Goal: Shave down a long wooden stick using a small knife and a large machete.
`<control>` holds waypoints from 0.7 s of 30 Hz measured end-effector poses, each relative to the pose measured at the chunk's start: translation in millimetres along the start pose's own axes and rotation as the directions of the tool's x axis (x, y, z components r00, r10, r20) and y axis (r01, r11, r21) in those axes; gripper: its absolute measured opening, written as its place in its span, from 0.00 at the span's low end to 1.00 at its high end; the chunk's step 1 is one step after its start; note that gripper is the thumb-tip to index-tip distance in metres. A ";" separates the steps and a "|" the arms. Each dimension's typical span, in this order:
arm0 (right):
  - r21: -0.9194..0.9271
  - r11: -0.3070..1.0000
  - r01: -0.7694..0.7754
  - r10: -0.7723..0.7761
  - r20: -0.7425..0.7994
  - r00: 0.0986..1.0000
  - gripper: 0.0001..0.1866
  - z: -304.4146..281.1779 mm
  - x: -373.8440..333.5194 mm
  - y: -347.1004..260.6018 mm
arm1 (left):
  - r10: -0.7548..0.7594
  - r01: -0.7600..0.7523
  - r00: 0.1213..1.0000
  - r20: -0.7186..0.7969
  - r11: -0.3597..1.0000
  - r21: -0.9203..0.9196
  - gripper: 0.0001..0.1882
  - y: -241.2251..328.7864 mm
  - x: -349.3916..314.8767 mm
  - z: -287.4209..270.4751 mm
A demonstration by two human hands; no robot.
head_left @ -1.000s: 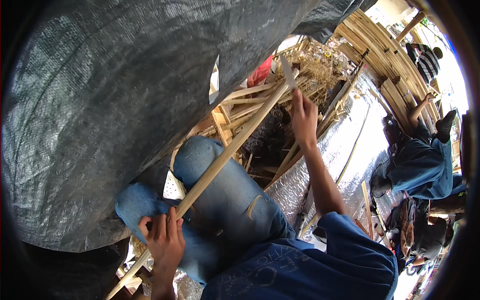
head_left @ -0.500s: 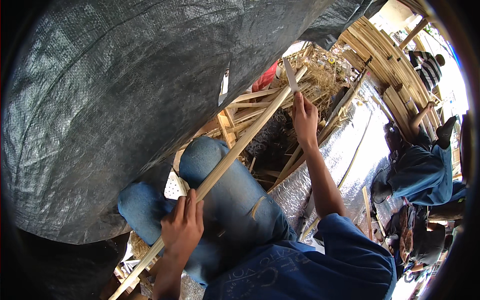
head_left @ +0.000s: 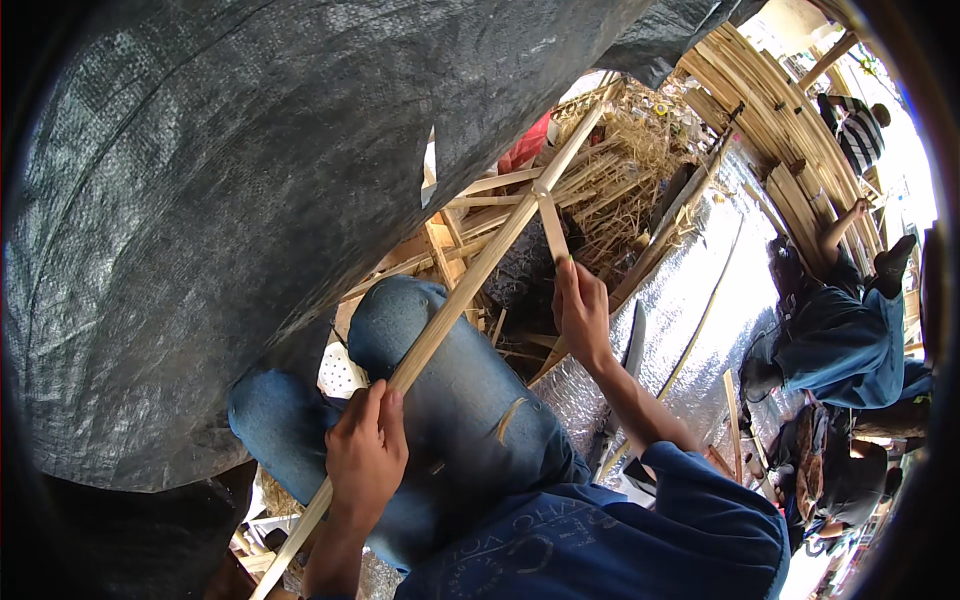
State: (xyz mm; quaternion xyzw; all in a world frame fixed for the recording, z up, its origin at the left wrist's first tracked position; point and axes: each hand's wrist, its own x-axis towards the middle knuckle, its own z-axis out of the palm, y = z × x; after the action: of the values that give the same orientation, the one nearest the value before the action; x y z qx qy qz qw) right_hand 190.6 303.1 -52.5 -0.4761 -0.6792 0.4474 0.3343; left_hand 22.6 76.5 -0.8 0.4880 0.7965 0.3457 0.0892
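A long pale bamboo strip [head_left: 470,285] runs diagonally across my blue-jeaned knee [head_left: 450,400], from lower left to upper right. My left hand [head_left: 366,455] is wrapped around its lower part, resting on my thigh. My right hand [head_left: 582,312] grips a short flat blade-like tool [head_left: 551,228] whose tip meets the strip higher up. Whether the tool cuts into the strip I cannot tell.
A dark woven tarp [head_left: 200,200] fills the left and top. Split bamboo pieces and straw [head_left: 620,160] lie ahead. A silvery sheet [head_left: 690,310] covers the ground at right. Another seated person in blue [head_left: 840,340] sits at right, near stacked bamboo slats [head_left: 770,110].
My left hand has slid up the strip onto my thigh. My right hand drew back down toward me, and the tool now sits lower on the strip.
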 end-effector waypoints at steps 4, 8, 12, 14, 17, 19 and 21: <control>0.086 0.996 0.020 -0.025 0.066 0.997 0.23 -21.9 -12.5 8.4 | 0.028 -0.028 0.999 -0.025 1.000 0.008 0.11 3.2 -5.4 1.3; 0.045 0.999 0.022 -0.024 0.031 0.999 0.24 -44.8 26.5 -5.1 | 0.024 -0.024 0.999 -0.040 1.000 -0.001 0.11 7.2 -5.0 5.2; 0.024 0.998 0.057 -0.057 0.013 0.998 0.26 -45.0 88.8 -10.9 | 0.028 -0.028 0.999 -0.040 1.000 0.004 0.11 5.9 -0.4 6.1; 0.014 0.997 0.078 -0.078 0.004 0.997 0.26 -40.6 98.9 -8.8 | 0.024 -0.024 0.999 -0.029 1.000 -0.001 0.11 7.2 3.9 5.0; -0.062 0.982 0.177 -0.176 0.024 0.984 0.27 -13.7 82.8 -15.0 | -0.004 0.004 1.000 -0.010 0.999 0.031 0.11 5.8 7.7 2.9; -0.097 0.968 0.231 -0.223 0.095 0.970 0.24 -6.5 60.6 -0.8 | -0.003 0.003 1.000 -0.004 0.998 0.056 0.11 5.8 11.3 0.1; 0.018 0.998 0.060 -0.063 0.254 0.965 0.21 5.5 16.9 -19.2 | 0.009 -0.008 1.000 -0.004 0.986 0.166 0.11 5.8 12.0 -0.5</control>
State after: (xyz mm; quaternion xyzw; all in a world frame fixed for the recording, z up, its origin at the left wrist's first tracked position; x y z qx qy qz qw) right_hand 173.6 314.7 -36.3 -0.3915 -0.7288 0.4978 0.2605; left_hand 20.4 88.0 5.6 0.4963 0.8205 0.2799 0.0448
